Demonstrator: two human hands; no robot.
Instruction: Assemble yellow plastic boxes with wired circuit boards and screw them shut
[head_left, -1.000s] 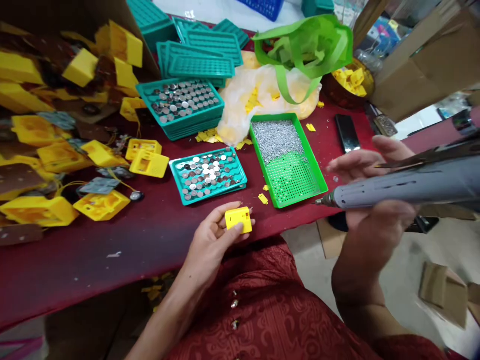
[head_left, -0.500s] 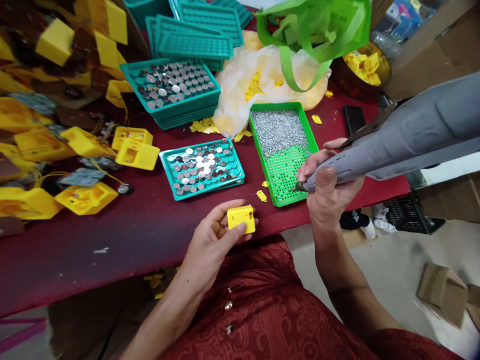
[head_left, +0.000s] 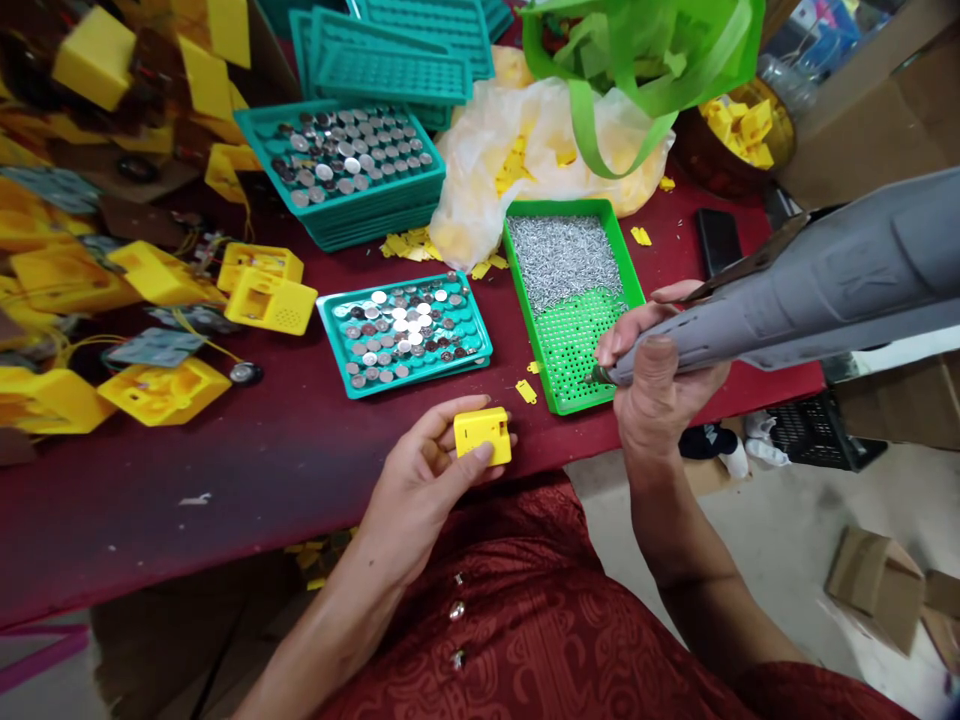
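Observation:
Near the table's front edge, my left hand (head_left: 431, 465) grips a small yellow plastic box (head_left: 481, 434), thumb on its face and fingers behind. My right hand (head_left: 656, 385) is wrapped round the front of a grey electric screwdriver (head_left: 780, 310), whose body runs off to the upper right. Its tip points down over the perforated part of a green tray (head_left: 559, 405), which holds a heap of small silvery screws (head_left: 566, 260). Two little yellow plastic tabs (head_left: 526, 391) lie between the box and that tray. The box and the screwdriver are apart.
A teal tray (head_left: 420, 376) of silvery discs lies left of the screws; a teal stack (head_left: 360, 225) stands behind it. Yellow housings with wires (head_left: 165, 390) crowd the left. At the back are a plastic bag (head_left: 555, 130), a green bag (head_left: 645, 70) and a phone (head_left: 718, 240).
The view has shifted slightly, so the table things sit a little differently in the picture. Both hands keep their hold on the yellow box and the screwdriver, almost unmoved.

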